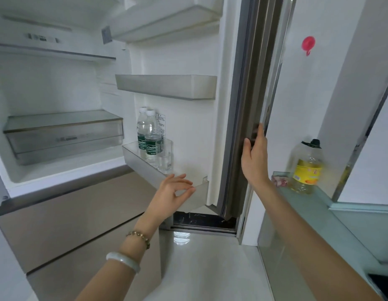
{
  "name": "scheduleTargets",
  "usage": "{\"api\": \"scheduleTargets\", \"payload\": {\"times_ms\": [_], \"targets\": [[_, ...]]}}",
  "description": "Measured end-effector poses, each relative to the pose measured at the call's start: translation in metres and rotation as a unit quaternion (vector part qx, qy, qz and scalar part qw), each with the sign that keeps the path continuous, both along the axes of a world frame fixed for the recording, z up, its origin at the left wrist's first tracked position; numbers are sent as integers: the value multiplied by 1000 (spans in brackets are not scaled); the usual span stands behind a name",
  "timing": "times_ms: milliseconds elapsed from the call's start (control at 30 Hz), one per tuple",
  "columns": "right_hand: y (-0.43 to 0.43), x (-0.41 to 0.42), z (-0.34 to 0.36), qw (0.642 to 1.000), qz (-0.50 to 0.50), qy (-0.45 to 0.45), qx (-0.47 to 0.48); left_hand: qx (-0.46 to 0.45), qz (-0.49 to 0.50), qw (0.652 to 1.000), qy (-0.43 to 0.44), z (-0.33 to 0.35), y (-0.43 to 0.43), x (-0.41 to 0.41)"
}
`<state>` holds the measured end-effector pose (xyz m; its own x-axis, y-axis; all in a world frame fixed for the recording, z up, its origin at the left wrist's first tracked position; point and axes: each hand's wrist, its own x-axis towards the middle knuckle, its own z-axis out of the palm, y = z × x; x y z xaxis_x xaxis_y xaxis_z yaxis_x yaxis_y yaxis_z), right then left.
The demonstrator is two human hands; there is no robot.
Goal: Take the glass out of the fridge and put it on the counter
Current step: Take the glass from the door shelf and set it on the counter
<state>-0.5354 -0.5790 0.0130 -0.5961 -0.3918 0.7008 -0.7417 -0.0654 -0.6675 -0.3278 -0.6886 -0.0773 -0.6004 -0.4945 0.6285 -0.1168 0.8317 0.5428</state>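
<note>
fridge point(54, 101) open, its main shelves bare. two water bottles point(150, 137) stand in the lowest door shelf point(145, 168); the glass point(165, 156) stands upright just beside them, on their right. left hand point(173, 192) hovers just below the glass, fingers loosely spread, holding nothing. right hand point(253, 157) grips the door edge point(247, 105). an oil bottle point(307, 168) stands on the surface point(319, 213) at right.

Two water bottles point(150, 137) stand in a door shelf; elsewhere, an oil bottle point(307, 168) and a red hook point(308, 44).
</note>
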Motion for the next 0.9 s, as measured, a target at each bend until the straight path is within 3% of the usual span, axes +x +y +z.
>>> {"api": "scheduleTargets", "payload": {"times_ms": [200,300,400,500,600,700,767,833,900], "targets": [[-4,-15,2,1000,-10,-17,-2,-26,-8,1000,-11,0,2,-13],[-5,-5,5,998,-39,-10,-51,-40,-16,999,-24,-1,-2,-17],[-7,29,11,978,-57,101,-175,25,-27,999,4,0,-12,-13],[-24,69,14,945,44,246,-213,163,-9,979,119,11,-33,0],[-60,97,19,963,123,214,-107,354,-1,900,255,26,-73,13],[-113,106,19,990,125,60,14,552,-51,754,352,39,-115,27],[-152,106,19,988,110,-55,92,632,-95,678,363,44,-138,35],[-184,104,13,976,80,-154,134,671,-125,639,355,48,-153,40],[-209,103,3,965,33,-209,154,688,-135,624,345,51,-165,42]]}}
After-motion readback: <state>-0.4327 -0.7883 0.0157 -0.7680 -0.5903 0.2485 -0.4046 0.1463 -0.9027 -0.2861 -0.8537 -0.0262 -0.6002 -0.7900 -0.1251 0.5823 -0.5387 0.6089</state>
